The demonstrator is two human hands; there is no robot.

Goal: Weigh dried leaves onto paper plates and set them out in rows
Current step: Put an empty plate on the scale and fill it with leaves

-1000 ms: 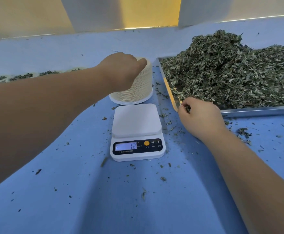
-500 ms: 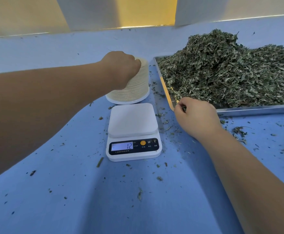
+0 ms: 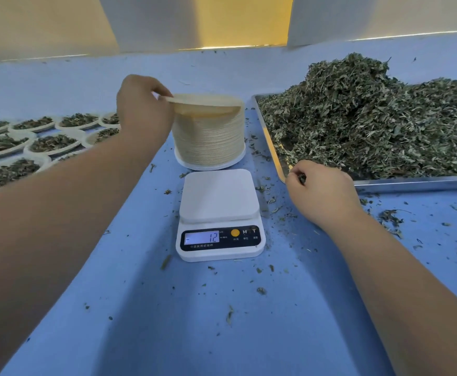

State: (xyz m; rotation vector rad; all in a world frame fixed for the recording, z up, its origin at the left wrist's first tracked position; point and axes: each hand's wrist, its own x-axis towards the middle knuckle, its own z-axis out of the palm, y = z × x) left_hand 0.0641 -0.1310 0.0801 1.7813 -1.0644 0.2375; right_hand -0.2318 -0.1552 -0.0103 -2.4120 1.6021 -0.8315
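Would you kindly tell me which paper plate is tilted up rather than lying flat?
The top plate of the stack behind the scale: the left hand pinches its raised left edge. The leaf-filled plates at left lie flat.

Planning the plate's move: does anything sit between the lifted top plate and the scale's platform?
Nothing visible does. The left hand pinches the top plate above the stack; the scale sits directly in front, its platform bare. The right hand, pinching leaves, rests off to its right.
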